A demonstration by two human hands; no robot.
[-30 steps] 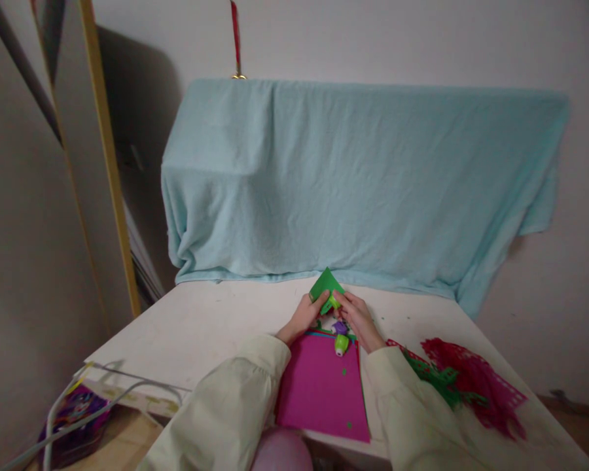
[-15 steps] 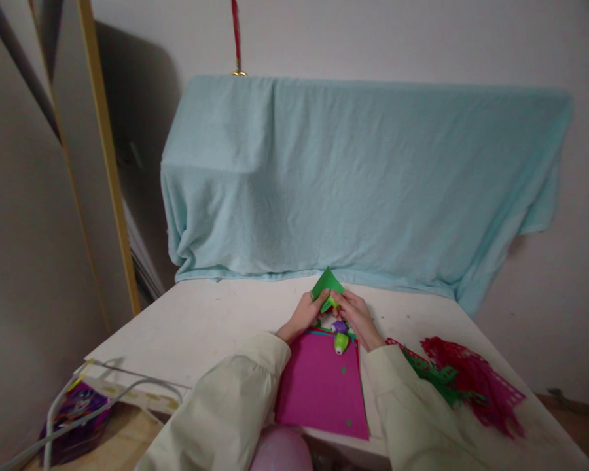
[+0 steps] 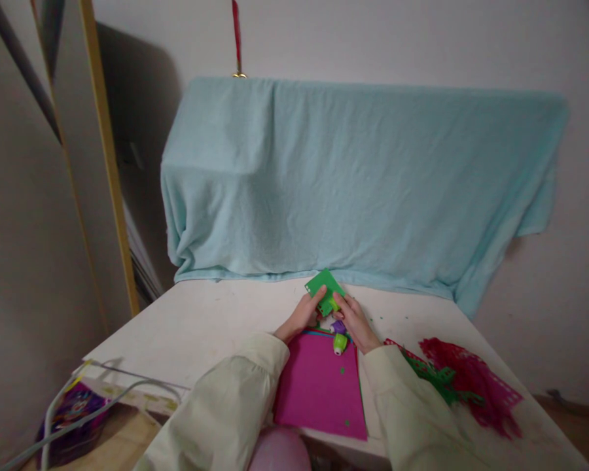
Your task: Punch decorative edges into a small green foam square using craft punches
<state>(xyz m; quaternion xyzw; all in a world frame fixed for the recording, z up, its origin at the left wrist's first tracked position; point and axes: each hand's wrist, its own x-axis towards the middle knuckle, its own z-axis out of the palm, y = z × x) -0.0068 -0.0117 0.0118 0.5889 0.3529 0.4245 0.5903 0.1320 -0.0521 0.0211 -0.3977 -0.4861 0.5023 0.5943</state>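
A green sheet of paper [image 3: 326, 282] with small holes punched along its edge is held up over the table. My left hand [image 3: 304, 313] pinches its left side, thumb on top. In my right hand [image 3: 354, 319] is a small lime-green craft punch [image 3: 334, 305], set at the paper's lower right edge with the thumb on it. Just below lie a purple craft punch [image 3: 338, 326] and another lime-green craft punch [image 3: 340, 344], resting on a stack topped by magenta paper [image 3: 319, 386]. Tiny green cut-outs dot the magenta sheet.
Punched red and magenta paper scraps [image 3: 488, 383] and green scraps [image 3: 434, 376] are heaped at the right of the white table [image 3: 216, 320]. A light blue cloth [image 3: 363, 183] hangs along the back. Grey tubing [image 3: 127, 387] and a purple package [image 3: 73, 418] are at lower left.
The green paper has turned in my hands, so its flat face and a punched left corner now show. Both hands stay in nearly the same place.
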